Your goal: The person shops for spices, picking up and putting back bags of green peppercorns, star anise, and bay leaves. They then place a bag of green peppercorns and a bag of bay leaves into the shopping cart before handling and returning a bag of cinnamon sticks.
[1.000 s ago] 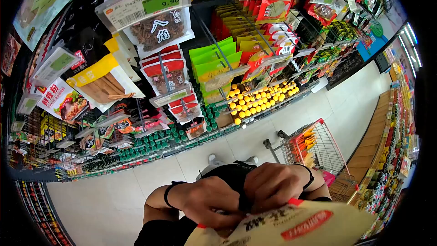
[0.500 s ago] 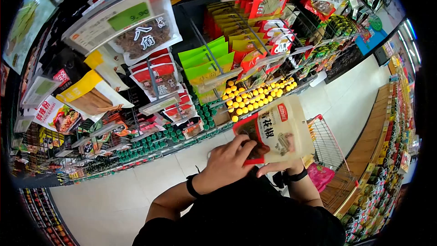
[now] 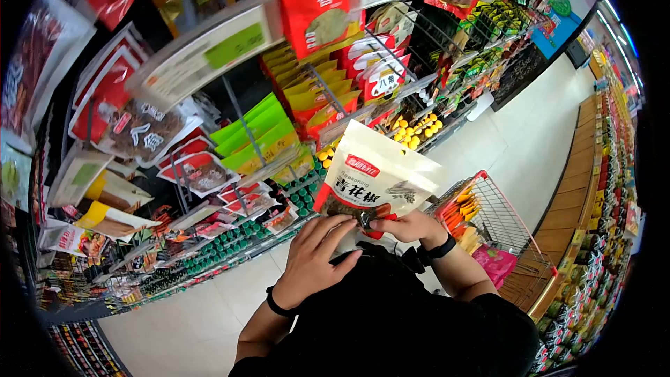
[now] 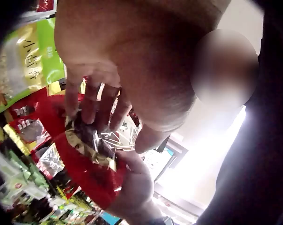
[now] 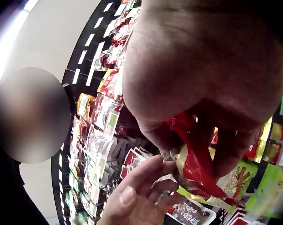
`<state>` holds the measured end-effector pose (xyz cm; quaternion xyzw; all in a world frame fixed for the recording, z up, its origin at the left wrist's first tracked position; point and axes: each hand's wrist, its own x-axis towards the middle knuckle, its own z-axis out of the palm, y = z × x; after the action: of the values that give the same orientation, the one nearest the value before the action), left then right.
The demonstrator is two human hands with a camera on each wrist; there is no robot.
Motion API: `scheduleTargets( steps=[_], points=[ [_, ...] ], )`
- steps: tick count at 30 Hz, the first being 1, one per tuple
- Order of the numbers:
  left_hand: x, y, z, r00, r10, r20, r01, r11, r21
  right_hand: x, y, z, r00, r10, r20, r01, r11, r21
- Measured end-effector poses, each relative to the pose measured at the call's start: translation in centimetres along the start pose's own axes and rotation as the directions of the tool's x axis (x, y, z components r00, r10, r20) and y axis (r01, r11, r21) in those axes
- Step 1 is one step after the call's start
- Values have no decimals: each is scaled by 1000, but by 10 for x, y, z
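A cream and red seasoning pouch (image 3: pixel 380 174) with a clear lower window stands tilted in front of the body, its printed front facing up in the head view. My right hand (image 3: pixel 413 227) grips its lower right corner, thumb on the front and fingers behind. Against the lower left of the pouch, my left hand (image 3: pixel 314 255) rests its extended fingers, the thumb apart from it. In the left wrist view, fingertips of the left hand (image 4: pixel 104 61) lie over the window. The right wrist view has the right hand (image 5: pixel 197 70) around the red, crumpled lower part.
Hanging spice packets, including green packets (image 3: pixel 255 136), fill the rack ahead and left, with price tags (image 3: pixel 234 49) sticking out. A wire shopping cart (image 3: pixel 506 209) holding orange packs (image 3: pixel 460 213) and a pink bag (image 3: pixel 495 262) stands to the right. Another stocked shelf (image 3: pixel 583 237) curves along the far right.
The pouch was first low and close to the body, then raised toward the cart; now it is farther left and more upright. The head view has shifted across the rack.
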<state>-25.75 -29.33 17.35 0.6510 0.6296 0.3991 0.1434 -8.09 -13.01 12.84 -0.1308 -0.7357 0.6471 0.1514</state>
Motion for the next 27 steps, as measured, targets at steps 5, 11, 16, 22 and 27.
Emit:
scheduleTargets(
  steps=[5,11,16,22,27],
  points=[
    [22,-4,18,997,25,-67,-21,998,61,0,19,-40,971,233,58,-240,940,241],
    [51,-5,35,983,-85,-164,98,993,72,16,15,-86,983,173,59,-183,929,323],
    [66,-3,54,968,-118,-222,150,979,135,35,12,-119,988,72,137,-116,930,350],
    [94,11,63,966,-119,-230,144,985,97,55,6,-140,992,-109,61,74,908,412],
    [107,17,78,965,-62,-253,105,981,160,59,2,-155,969,-227,94,192,937,292]
  ],
)
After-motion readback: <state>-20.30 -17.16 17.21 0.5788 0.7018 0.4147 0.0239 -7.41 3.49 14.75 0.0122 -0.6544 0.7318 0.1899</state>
